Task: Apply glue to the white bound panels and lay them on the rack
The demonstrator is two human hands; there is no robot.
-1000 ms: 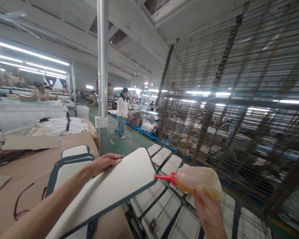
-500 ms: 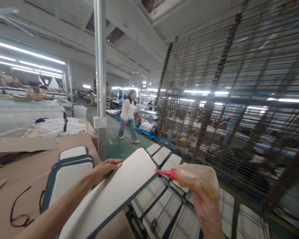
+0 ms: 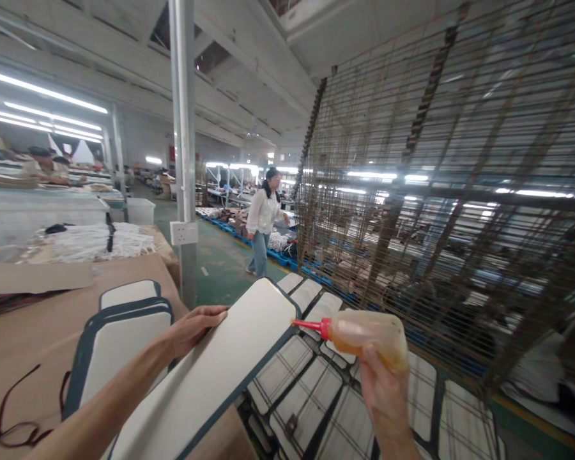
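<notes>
Clock positions refer to the view.

1. Wire rack (image 3: 393, 166), 2 o'clock: it has slid slightly left in view, indicating a head turn.
2. Walking person (image 3: 264, 217), near dial centre: has moved closer to the rack; no contact with the work.
3. White panel (image 3: 220, 364), dark-bordered, 7 o'clock: tilted, its upper end pointing to 1 o'clock; it has swung only slightly. Work position is judged maintained.
4. Squeeze bottle (image 3: 364, 329), between 4 and 5 o'clock: lying nearly level, amber liquid inside.
5. Left hand (image 3: 199, 326), 8 o'clock: grips the panel's far long edge. Right hand (image 3: 383, 383), 5 o'clock: fingers wrapped around the bottle from below.
6. Red nozzle (image 3: 311, 326): tip remains at the panel's right corner; any advance is too small to confirm.
7. Yellow line (image 3: 289, 303): visible along the short edge. Judgement: this edge is largely coated; application is at the corner.
</notes>
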